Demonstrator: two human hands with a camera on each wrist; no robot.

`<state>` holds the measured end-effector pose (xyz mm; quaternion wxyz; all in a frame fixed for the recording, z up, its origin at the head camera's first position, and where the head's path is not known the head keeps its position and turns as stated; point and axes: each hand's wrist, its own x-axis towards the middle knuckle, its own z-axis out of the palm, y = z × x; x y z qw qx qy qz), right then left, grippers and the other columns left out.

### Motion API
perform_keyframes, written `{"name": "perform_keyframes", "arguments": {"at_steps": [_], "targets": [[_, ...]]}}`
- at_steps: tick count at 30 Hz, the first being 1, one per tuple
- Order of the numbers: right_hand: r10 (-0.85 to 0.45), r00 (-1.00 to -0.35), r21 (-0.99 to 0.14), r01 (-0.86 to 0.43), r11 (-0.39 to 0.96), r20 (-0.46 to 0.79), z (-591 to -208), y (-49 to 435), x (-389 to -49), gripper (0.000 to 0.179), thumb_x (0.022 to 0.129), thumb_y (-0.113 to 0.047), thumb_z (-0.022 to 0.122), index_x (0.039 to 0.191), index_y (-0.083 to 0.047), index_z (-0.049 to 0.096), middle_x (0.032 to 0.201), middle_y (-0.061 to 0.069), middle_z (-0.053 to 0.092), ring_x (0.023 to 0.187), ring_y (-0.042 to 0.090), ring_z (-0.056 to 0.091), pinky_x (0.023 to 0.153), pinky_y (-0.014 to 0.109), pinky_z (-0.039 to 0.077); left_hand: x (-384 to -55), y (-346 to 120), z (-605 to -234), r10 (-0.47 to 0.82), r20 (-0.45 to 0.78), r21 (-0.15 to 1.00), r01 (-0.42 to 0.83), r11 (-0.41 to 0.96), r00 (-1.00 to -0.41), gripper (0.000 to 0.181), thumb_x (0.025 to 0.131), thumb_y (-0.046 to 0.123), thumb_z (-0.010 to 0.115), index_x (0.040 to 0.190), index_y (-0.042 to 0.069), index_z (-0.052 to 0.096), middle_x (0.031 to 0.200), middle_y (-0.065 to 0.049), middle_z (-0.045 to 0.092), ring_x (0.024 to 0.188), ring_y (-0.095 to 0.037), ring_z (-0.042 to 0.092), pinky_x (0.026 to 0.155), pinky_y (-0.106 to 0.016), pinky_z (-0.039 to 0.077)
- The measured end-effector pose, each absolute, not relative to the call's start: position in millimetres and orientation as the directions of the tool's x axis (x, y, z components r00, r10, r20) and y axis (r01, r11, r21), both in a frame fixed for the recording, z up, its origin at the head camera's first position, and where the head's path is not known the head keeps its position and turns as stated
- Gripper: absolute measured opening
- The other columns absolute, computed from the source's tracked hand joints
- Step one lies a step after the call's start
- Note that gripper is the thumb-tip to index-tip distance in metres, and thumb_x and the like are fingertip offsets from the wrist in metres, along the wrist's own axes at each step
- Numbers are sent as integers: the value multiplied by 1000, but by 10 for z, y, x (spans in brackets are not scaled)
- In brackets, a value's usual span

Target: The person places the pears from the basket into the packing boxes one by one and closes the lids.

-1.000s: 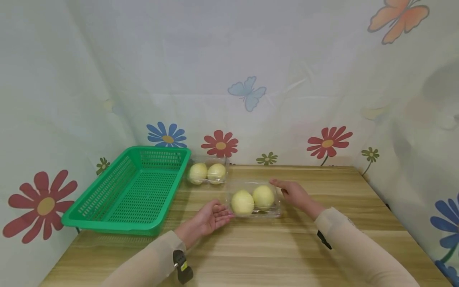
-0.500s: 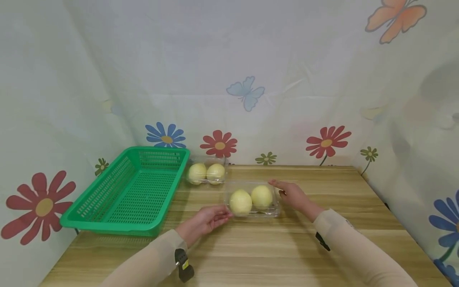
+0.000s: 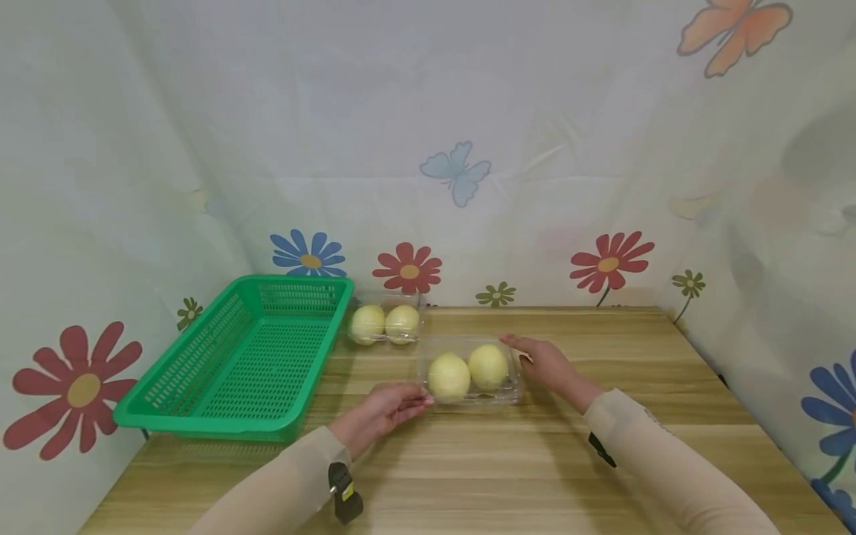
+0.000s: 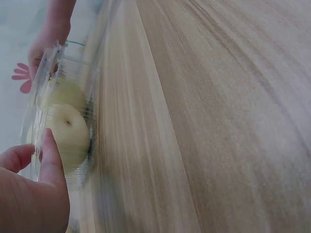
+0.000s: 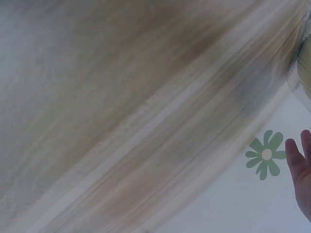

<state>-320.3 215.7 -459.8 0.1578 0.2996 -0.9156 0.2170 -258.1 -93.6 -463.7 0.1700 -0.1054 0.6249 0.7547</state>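
A clear plastic fruit box (image 3: pixel 498 398) with two round, pale yellow fruits (image 3: pixel 449 377) lies on the table between both hands. My left hand (image 3: pixel 384 416) pinches its near left corner; in the left wrist view, thumb and index finger of that left hand (image 4: pixel 39 196) lie either side of the box's rim. At the far right corner, my right hand (image 3: pixel 551 366) grips the edge, its other fingers partly hidden. The right wrist view shows only part of the right hand (image 5: pixel 302 179), beside a sliver of the box (image 5: pixel 294 77).
An open green plastic basket (image 3: pixel 310 386) stands at the left on the wooden table (image 3: pixel 481 475). Beside its far right side sits another clear box (image 3: pixel 386 299) with two pale yellow fruits. A curtain (image 3: pixel 535 111) printed with flowers and butterflies hangs behind.
My left hand has closed from loosely spread fingers to a pinch on the box's near left corner. The right hand and the box have hardly moved.
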Motion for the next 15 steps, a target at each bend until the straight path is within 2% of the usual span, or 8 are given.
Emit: {"name": "perform_keyframes", "arguments": {"at_steps": [5,12,15], "targets": [[-494,-759,-254,-623,740,424,-4607,2157,-3197,54,84,21,59,135,5,63,132,26,67,111,44,69,66,35,50,-2578,-948,-4645,126,-358,914,-375,-153,-925,22,96,-6,58,115,-16,64,72,-2,73,69,-8,71,68,-16,60],[-503,-761,-230,-620,750,410,-4572,2146,-3164,55,84,21,59,137,5,61,134,26,66,105,44,70,63,32,46,-2586,-956,-4645,129,-339,930,-353,-102,-932,26,97,-5,59,120,-17,62,77,-3,76,70,-6,71,68,-16,60],[-508,-756,-212,-622,753,414,-4562,2139,-3148,55,84,21,60,137,5,61,134,26,66,105,44,70,65,35,51,-2583,-953,-4628,140,-308,948,-316,-45,-941,37,98,-4,58,131,-20,54,93,-14,78,77,-9,72,77,-21,62]]}}
